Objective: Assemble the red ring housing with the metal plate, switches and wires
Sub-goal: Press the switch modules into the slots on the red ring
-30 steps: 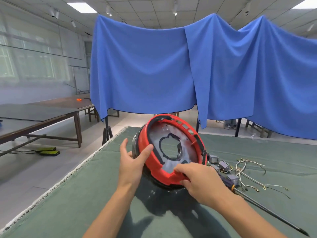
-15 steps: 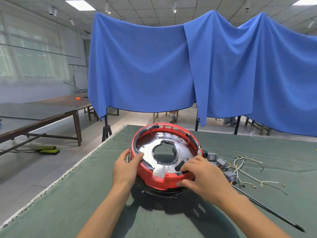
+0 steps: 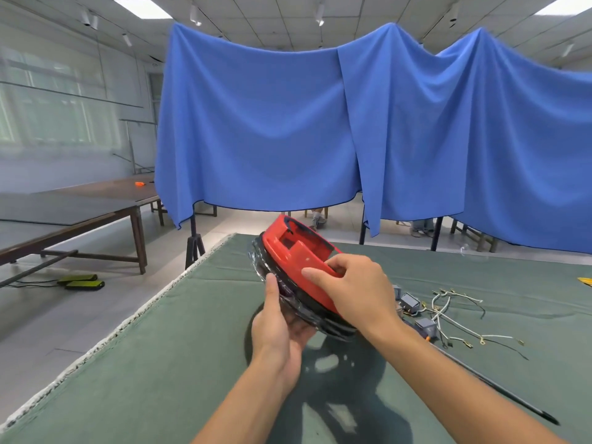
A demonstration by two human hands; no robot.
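The red ring housing is held tilted above the green tabletop, the left hand cupping its black lower rim with thumb extended, the right hand with fingers curled over its red edge, switches and wires lying to the right.

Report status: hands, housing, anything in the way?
Left hand holds red ring housing from below; right hand grips its near rim. Housing off the table, tilted. Switches and wires loose at right. Nothing obstructing.
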